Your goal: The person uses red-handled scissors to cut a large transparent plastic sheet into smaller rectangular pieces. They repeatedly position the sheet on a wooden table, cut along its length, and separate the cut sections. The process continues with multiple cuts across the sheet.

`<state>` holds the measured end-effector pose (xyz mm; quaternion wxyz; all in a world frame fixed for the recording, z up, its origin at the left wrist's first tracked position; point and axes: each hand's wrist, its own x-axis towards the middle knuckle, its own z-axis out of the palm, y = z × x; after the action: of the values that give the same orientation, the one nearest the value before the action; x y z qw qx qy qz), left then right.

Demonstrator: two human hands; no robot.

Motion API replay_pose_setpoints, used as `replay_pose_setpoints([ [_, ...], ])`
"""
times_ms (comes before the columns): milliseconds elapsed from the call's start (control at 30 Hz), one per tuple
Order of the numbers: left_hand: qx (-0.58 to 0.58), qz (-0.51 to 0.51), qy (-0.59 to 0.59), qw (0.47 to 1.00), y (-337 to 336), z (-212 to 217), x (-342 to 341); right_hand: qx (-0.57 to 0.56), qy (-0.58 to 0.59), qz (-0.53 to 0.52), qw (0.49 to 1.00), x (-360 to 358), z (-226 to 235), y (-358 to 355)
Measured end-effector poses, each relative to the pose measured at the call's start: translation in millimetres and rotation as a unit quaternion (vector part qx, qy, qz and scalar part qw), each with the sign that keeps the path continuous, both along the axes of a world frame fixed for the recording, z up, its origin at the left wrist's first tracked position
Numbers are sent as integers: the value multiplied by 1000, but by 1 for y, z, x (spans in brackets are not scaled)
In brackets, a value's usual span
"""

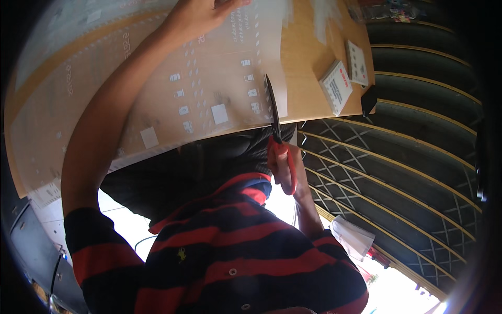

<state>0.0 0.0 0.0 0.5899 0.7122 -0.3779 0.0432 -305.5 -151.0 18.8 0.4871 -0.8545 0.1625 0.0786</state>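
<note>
Half the left hand (201,15) out of frame

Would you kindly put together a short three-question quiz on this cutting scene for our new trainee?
1. True or false: the right hand holds red-handled scissors.
2. Where does the left hand rest?
A. on the translucent sheet
B. on the small white packs
C. in the person's lap
3. Fill in: the scissor blades lie at the sheet's ____ edge, as the picture shows it.

Key:
1. True.
2. A, pressed flat on the sheet, which lies on the wooden table.
3. Right.
</note>
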Motion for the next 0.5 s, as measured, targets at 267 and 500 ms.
replay_pose_setpoints([
  [267, -54, -17, 54, 997, 0, -1, 5, -8, -38, 26, 999, 19, 12, -3],
  [500, -65, -21, 70, 995, 1, -1, 3, -28, -34, 18, 999, 17, 12, -5],
])
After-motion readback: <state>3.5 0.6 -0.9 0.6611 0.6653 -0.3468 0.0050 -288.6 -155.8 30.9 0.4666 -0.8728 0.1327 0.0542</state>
